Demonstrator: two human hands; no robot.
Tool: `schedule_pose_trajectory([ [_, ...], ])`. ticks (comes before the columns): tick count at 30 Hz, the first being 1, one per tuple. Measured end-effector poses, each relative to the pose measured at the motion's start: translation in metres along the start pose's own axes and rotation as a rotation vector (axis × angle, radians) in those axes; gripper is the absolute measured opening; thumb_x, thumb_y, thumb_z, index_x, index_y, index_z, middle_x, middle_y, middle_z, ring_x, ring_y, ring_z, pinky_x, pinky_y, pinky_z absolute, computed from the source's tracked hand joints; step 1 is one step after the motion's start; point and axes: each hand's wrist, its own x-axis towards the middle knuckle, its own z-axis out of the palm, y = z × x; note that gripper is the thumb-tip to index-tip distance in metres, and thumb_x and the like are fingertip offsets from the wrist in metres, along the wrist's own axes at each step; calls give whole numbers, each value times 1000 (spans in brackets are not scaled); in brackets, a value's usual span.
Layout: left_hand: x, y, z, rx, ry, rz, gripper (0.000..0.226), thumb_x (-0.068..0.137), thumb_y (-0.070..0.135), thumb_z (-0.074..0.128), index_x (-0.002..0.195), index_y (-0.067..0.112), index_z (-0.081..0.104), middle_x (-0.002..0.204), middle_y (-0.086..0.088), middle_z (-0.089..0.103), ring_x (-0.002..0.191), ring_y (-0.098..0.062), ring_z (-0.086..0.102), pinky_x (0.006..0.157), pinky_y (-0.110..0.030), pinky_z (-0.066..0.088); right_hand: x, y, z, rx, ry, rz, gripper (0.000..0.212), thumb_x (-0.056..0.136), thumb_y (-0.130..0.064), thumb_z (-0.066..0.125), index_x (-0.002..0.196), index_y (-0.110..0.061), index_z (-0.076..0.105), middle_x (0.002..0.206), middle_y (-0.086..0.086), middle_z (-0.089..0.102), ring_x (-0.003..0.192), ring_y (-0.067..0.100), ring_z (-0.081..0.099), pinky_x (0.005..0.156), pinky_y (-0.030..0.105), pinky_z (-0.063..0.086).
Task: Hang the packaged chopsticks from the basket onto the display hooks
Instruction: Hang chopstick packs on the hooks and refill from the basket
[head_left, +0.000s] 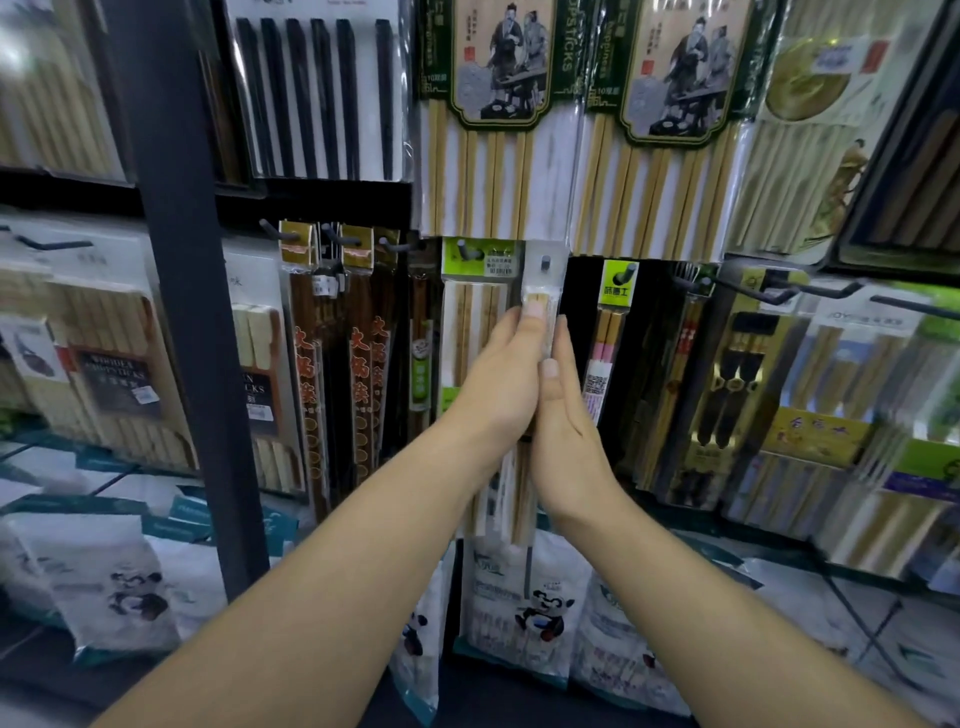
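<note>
— Shop wall, pegboard rows crowded with hung packs, panda-print bags (540, 608) below. Your chopstick pack (544, 291) stands upright at centre, just beside a green-header pack (475, 260). Its hang-hole appears to sit over the tip of the hook (544, 262).

— How will it handle?

— Judged light. Narrow clear sleeve, so the film is likely slick. Stiff along the sticks, limp at the header tab. Take it on the stick body just under the header. The tab could tear at the hole if you pull there.

— And the grip?

— Your left hand (498, 374) pinches the pack, thumb on the front near the stick tops, fingers hidden behind. Your right hand (569, 415) pinches a little lower, thumb on the front, fingers lying straight along the right edge. The pack runs up between both palms. The header stands clear above your fingertips, and the tail shows below your wrists.

— Basket?

— Not in view.
</note>
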Motion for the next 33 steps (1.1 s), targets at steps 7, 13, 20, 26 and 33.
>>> schedule_pose_trajectory([
  [7,26,1,6,-102,36,-131,52,107,51,43,151,24,48,125,9,56,111,-7,56,96,-27,39,33,10,4,180,42,79,79,88,-73,24,161,-45,10,167,-17,19,145,-3,26,125,35,24],
  [13,39,-1,8,-88,72,-153,50,107,48,46,151,25,48,111,13,58,87,5,52,73,-19,39,43,18,0,172,65,96,80,88,-72,24,161,-43,13,165,-13,26,145,1,29,126,40,23],
  [20,18,-19,7,-120,35,-116,50,107,50,41,153,29,44,114,29,55,104,12,51,85,-13,35,26,24,0,173,23,92,77,91,-72,25,160,-45,7,168,-16,19,150,-1,23,127,39,21],
  [26,9,-21,4,-149,13,-113,59,106,55,40,159,28,37,161,11,42,145,-5,37,121,-30,26,22,23,2,148,7,97,82,87,-79,22,161,-46,4,169,-20,10,152,-2,14,127,41,17],
  [33,2,-29,9,-223,-8,-131,63,105,58,39,159,26,37,161,7,42,147,-7,38,125,-35,24,18,20,3,147,4,137,91,80,-87,23,160,-47,5,169,-19,12,153,-1,14,128,42,15],
])
